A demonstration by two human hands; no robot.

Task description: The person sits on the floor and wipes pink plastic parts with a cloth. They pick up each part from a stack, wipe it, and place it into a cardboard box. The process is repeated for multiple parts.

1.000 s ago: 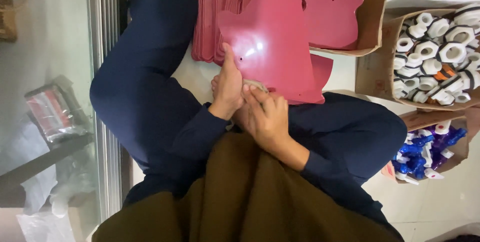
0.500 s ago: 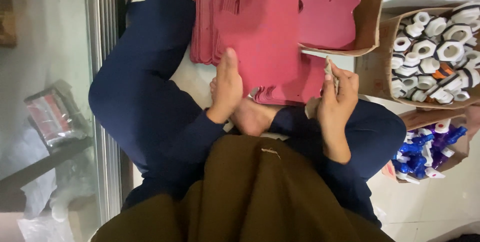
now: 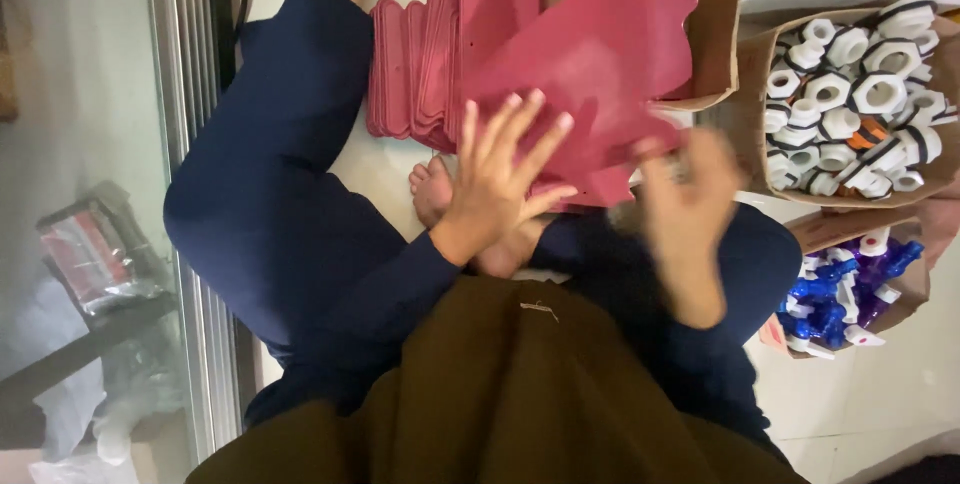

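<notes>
Three cardboard boxes sit at right: top box [image 3: 712,34] w/ pink flat pieces, middle box [image 3: 752,74] full of white hex nuts [image 3: 860,84], lower box [image 3: 905,289] w/ blue & white spray parts [image 3: 830,299]. Pink sheet [image 3: 590,74] lies tilted over a pink stack [image 3: 415,69] on the floor. Left hand [image 3: 495,184] rests on it, fingers spread; right hand [image 3: 690,204] blurred beside its edge, grip can't tell.

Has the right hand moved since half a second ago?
Yes. The right hand has dropped from beside the box of white caps toward the knee, and is blurred.
</notes>
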